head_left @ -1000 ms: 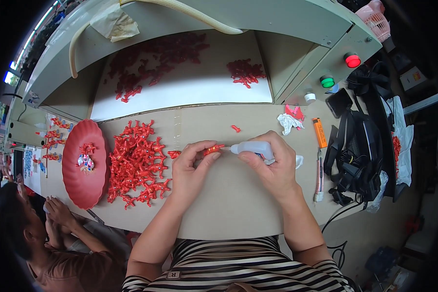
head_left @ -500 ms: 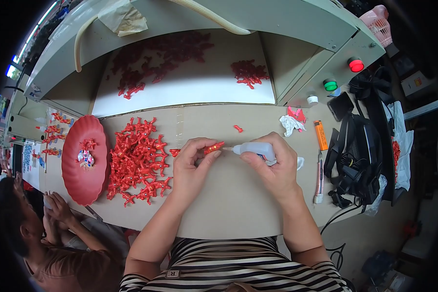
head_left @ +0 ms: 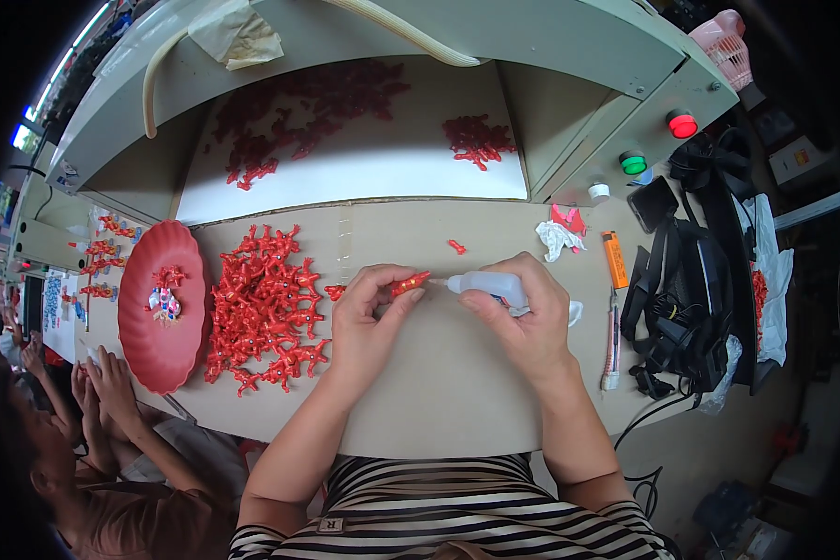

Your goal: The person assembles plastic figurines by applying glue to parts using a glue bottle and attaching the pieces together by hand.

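Note:
My left hand pinches a small red plastic figure between thumb and fingers. In my right hand is a clear squeeze bottle lying on its side, its thin nozzle pointing left at the figure's end. Whether the tip touches the figure is too small to tell. Just left of my left hand, another red piece rests on the table. A tiny red part lies beyond my hands. A large heap of red figures spreads to the left.
A red scalloped tray holds a few small pieces. Red parts lie on a white sheet inside the grey cabinet. To the right are an orange box, a cutter knife, crumpled tissue and a black bag. A co-worker sits at left.
My hands, the figure and the bottle stay almost where they were. At the left, the co-worker's body and hands have shifted slightly.

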`<action>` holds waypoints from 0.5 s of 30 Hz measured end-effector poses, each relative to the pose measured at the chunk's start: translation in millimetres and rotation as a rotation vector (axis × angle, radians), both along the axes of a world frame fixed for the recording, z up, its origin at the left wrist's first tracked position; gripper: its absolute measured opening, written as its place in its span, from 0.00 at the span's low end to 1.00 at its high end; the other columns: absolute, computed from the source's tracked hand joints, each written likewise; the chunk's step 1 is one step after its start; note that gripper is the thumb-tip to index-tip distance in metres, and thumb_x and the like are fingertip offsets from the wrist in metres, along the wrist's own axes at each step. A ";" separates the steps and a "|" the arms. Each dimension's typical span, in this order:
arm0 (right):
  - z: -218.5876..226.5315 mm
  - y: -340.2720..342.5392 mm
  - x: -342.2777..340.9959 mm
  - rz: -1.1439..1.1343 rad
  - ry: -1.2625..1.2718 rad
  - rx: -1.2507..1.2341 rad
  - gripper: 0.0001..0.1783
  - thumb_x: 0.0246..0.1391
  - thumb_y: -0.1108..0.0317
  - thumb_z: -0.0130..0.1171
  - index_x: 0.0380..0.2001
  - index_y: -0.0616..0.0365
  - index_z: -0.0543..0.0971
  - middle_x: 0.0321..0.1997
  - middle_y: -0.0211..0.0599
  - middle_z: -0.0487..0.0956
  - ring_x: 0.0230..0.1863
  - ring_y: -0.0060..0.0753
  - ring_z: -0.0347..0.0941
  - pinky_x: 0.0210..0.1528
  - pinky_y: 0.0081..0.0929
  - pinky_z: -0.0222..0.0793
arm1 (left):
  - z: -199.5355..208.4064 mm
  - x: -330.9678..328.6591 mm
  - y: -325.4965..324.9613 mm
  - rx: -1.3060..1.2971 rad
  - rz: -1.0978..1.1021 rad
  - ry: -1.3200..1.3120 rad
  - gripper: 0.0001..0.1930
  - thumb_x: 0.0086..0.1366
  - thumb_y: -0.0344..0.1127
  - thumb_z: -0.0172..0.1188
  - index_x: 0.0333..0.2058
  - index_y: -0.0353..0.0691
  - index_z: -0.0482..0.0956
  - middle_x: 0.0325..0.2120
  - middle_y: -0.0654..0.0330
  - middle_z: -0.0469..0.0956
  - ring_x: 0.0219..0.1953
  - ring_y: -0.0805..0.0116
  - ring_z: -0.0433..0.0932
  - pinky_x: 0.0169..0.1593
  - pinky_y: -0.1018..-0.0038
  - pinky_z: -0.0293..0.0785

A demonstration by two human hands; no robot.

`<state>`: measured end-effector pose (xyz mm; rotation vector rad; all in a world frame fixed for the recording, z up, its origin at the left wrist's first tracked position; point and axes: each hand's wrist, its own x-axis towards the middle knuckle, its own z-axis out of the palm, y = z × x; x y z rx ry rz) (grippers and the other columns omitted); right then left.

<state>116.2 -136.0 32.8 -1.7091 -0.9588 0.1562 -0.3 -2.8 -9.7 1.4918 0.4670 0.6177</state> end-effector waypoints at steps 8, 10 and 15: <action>1.3 -0.5 0.4 0.034 -0.066 0.006 0.13 0.39 0.65 0.66 0.26 0.58 0.74 0.25 0.34 0.73 0.25 0.31 0.69 0.27 0.23 0.63 | -2.0 0.8 1.1 0.043 0.002 0.022 0.10 0.54 0.23 0.58 0.36 0.34 0.73 0.35 0.59 0.73 0.36 0.74 0.75 0.39 0.81 0.72; 1.0 -2.4 0.2 0.033 -0.011 0.012 0.12 0.40 0.66 0.66 0.26 0.58 0.73 0.25 0.32 0.73 0.26 0.28 0.69 0.27 0.22 0.63 | -3.7 -3.6 -0.4 0.068 0.010 0.046 0.09 0.54 0.24 0.58 0.36 0.34 0.74 0.35 0.59 0.73 0.35 0.74 0.75 0.39 0.81 0.72; -1.0 -8.8 14.4 -0.022 0.579 0.182 0.12 0.44 0.73 0.61 0.31 0.59 0.69 0.29 0.29 0.72 0.30 0.17 0.67 0.32 0.18 0.65 | 5.7 -5.1 0.8 -0.028 -0.001 0.083 0.12 0.57 0.28 0.57 0.40 0.33 0.71 0.36 0.59 0.76 0.37 0.74 0.74 0.41 0.80 0.71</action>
